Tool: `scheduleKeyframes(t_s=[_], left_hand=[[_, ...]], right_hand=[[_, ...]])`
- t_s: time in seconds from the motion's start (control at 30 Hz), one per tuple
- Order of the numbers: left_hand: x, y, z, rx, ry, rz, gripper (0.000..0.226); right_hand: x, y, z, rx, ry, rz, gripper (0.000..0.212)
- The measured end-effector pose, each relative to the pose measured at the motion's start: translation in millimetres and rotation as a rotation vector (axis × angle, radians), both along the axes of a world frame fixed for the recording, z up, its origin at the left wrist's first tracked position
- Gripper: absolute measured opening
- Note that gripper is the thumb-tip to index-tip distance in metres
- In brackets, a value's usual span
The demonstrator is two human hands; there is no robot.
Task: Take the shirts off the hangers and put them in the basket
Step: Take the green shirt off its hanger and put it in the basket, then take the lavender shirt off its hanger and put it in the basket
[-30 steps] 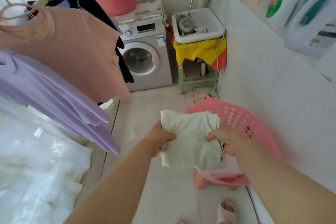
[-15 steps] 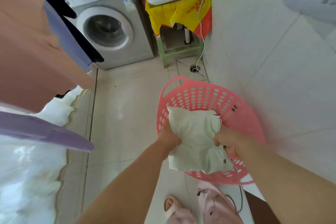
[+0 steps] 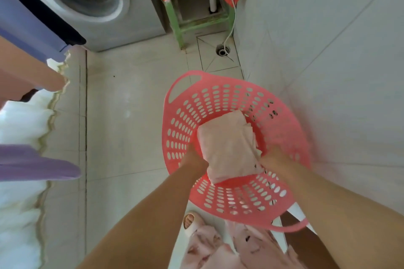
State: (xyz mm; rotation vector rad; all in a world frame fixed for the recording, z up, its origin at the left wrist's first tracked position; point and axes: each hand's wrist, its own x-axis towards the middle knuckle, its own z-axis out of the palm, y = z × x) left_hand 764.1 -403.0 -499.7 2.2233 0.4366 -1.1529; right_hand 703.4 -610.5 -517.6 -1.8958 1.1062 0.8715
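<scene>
item: folded pale shirt (image 3: 227, 148) low inside pink basket (image 3: 181, 120), not yet let go | hands: left hand (image 3: 193, 159) and right hand (image 3: 270, 157) each grip a side edge | risk: uneven release may spring the fold open; pressing the near rim could tip the basket

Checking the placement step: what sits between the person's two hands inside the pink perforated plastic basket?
In the head view, a folded pale cloth shirt lies between left hand and right hand, inside the basket.

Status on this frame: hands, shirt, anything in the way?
Both grip the folded shirt: left hand, right hand. Shirt down inside pink basket, not yet released. Off left, purple shirt hangs out of the way.
</scene>
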Motion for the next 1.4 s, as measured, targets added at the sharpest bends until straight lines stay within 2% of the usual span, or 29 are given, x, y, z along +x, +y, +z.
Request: scheduleKeyframes(t_s=[0.13,0.3,0.53,0.77,0.97,1.1,1.4], left_hand=[[-4.6,5.2,-0.4,0.021,0.015,-0.007,0.072],[-2.5,19.0,8.5,0.030,0.000,0.051,0.062],[-6.4,45.1,33.1,0.011,-0.033,0.170,0.045],[-12.4,83.2,62.6,0.017,-0.106,0.335,0.026],[-3.5,122.6,103.3,-0.036,-0.246,0.478,0.013],[-1.7,164.7,138.2,-0.047,-0.335,0.547,0.012],[-0.1,295.6,212.8,0.086,-0.475,0.629,0.027]], right_hand=[[-1.6,4.8,-6.7,0.010,0.004,0.104,0.037],[12.8,18.5,7.4,0.087,-0.055,0.017,0.041],[33.7,48.9,34.4,0.205,-0.095,0.018,0.027],[63.8,94.3,62.7,0.256,-0.163,0.242,0.017],[95.0,154.7,98.5,0.298,-0.337,0.418,0.016],[114.8,209.5,135.2,0.385,-0.436,0.461,0.025],[146.3,337.0,247.9,0.490,-0.661,0.578,0.018]])
